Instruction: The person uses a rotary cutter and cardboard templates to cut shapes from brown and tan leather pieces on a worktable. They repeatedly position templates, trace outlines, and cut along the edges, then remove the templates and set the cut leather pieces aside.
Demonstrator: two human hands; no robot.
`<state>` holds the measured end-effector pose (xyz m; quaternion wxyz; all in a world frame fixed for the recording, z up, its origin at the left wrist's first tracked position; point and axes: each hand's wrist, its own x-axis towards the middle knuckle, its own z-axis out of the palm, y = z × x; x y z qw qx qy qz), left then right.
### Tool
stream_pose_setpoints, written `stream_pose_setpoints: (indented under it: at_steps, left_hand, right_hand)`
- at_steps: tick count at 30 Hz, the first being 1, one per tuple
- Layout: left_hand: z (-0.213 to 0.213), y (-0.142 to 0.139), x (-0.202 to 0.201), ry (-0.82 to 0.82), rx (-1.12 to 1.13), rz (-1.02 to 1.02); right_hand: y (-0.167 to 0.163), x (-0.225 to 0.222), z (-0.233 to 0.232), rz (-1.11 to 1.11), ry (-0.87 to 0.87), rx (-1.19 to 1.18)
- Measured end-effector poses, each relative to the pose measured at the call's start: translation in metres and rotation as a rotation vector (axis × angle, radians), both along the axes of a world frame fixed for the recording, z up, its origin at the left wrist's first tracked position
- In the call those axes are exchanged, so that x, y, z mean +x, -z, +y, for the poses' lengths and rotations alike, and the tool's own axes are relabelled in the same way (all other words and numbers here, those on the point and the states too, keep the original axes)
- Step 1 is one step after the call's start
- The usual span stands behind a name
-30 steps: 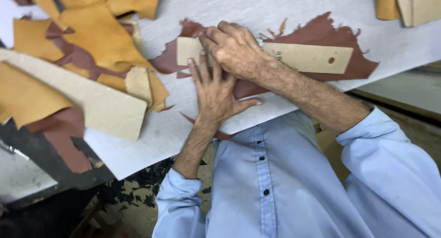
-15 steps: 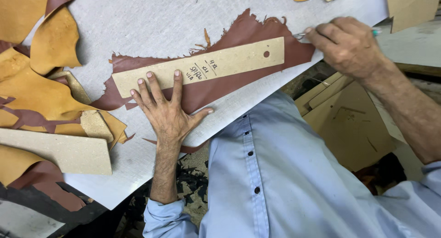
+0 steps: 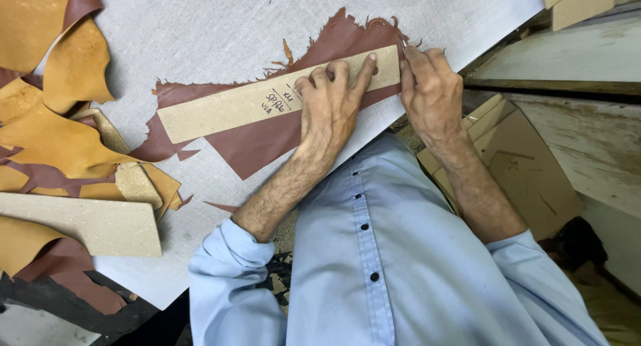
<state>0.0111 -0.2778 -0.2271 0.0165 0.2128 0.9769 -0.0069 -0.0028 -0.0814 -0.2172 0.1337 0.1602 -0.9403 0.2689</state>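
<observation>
On grey board, ragged brown leather [image 3: 267, 135], long tan template [image 3: 234, 109]

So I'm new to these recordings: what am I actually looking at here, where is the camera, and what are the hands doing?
There is no machine here. A person in a light blue shirt works with bare hands, and the single camera sits on their head, looking down, so the arms reach into the picture from the bottom.

The surface is a pale grey cutting board. On it lies a reddish-brown leather piece with ragged edges, and on top of that a long tan cardboard template with handwriting on it. The left hand presses flat on the template. The right hand sits at the template's end, its fingers pinched around a thin tool that is mostly hidden. At the left edge are mustard-yellow leather scraps and another cardboard template.
</observation>
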Motion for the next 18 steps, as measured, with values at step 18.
stream_pose_setpoints:
  at_steps: [18]
  left_hand:
    - [-0.125,-0.013,-0.008,-0.024,0.262,-0.27]
  right_hand:
    - [-0.052,0.098,-0.008,-0.103,0.084,-0.148]
